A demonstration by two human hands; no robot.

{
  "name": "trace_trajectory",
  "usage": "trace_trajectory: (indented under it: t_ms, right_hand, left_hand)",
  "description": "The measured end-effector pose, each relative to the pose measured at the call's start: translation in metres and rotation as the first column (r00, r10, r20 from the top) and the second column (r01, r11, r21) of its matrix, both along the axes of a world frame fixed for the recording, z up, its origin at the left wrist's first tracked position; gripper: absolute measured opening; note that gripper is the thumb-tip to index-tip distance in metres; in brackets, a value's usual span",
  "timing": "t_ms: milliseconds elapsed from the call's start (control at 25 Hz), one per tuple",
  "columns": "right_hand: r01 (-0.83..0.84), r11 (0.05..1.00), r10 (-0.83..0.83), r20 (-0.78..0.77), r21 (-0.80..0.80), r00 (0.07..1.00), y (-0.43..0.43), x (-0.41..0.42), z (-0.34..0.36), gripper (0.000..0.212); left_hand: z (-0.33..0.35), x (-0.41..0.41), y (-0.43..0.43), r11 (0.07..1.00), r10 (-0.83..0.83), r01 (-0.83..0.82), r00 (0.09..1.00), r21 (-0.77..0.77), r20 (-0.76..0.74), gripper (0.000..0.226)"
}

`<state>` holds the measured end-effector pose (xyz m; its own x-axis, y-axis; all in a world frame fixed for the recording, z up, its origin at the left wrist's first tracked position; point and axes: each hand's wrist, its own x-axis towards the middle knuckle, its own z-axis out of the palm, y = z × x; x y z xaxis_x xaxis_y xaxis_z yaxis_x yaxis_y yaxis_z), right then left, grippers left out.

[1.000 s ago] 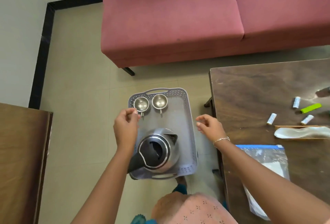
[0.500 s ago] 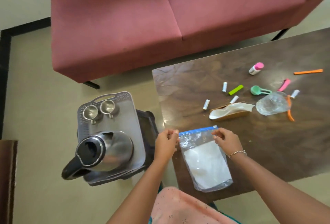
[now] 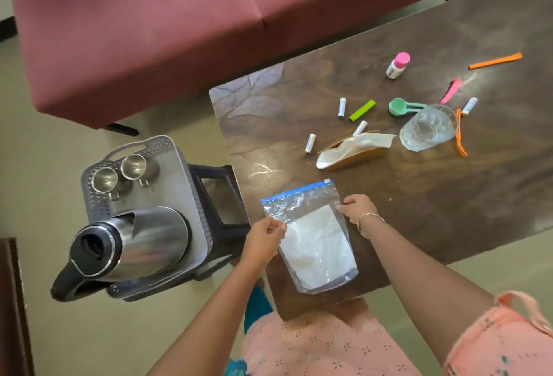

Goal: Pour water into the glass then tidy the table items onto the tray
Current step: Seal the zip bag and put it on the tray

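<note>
A clear zip bag [image 3: 311,238] with white contents and a blue seal lies at the near edge of the dark wooden table [image 3: 419,196]. My left hand [image 3: 263,239] pinches its left edge and my right hand [image 3: 357,208] pinches its right edge. A clear glass [image 3: 428,128] stands on the table to the far right. A grey tray [image 3: 179,184] rests on a dark stool to the left of the table; a steel kettle [image 3: 128,244] and two small steel cups [image 3: 119,173] stand on it.
Scattered on the table are a brown scoop with white paper [image 3: 353,148], small white tubes [image 3: 310,142], a green clip [image 3: 362,110], a green measuring spoon [image 3: 402,105], a pink-capped bottle [image 3: 397,65], pink and orange clips [image 3: 495,61]. A red sofa [image 3: 209,16] stands behind.
My hands left the tray and moved right onto the zip bag, taking hold of both its sides. The view swung right toward the table.
</note>
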<state>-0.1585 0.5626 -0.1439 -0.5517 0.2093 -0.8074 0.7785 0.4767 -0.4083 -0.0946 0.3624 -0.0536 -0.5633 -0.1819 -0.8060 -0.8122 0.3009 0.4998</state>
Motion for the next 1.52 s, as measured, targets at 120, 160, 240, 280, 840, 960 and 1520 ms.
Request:
trace_trajectory:
  t_ms: [120,160,240,280,840,960,1520]
  right_hand:
    - [0.127,0.988,-0.123,0.052,-0.087,0.991,-0.003,-0.003,0.003,0.020]
    - [0.137,0.983,-0.131,0.056,-0.121,0.990,-0.004,-0.003,0.007,0.025]
    - [0.087,0.980,-0.087,0.009,-0.179,0.996,-0.007,-0.002,0.016,0.028]
    - [0.051,0.977,-0.058,-0.028,-0.208,0.998,-0.010,-0.001,0.026,0.028]
    - [-0.383,0.914,0.271,-0.904,0.133,0.332,-0.065,0.032,0.213,0.014]
    - [-0.460,0.882,0.239,-0.935,0.096,0.262,-0.075,0.032,0.230,0.004]
    - [-0.717,0.696,0.133,-0.989,0.043,0.069,-0.092,-0.023,0.284,0.027]
  left_hand:
    - [0.004,0.001,0.002,1.000,-0.009,0.009,1.000,-0.011,0.002,0.013]
    - [0.006,0.000,0.004,1.000,-0.011,0.011,1.000,-0.019,-0.003,0.014]
    - [0.014,-0.004,0.009,1.000,-0.023,0.022,0.999,-0.020,-0.023,0.013]
    - [0.019,-0.005,0.013,1.000,-0.026,0.026,0.999,-0.011,-0.041,0.013]
    - [0.153,-0.014,0.049,0.899,0.291,-0.436,0.642,-0.027,-0.710,0.014]
    - [0.168,-0.012,0.036,0.861,0.339,-0.508,0.513,0.040,-0.788,0.015]
    - [0.205,0.000,-0.008,0.936,0.068,-0.340,0.442,-0.096,-0.895,0.014]
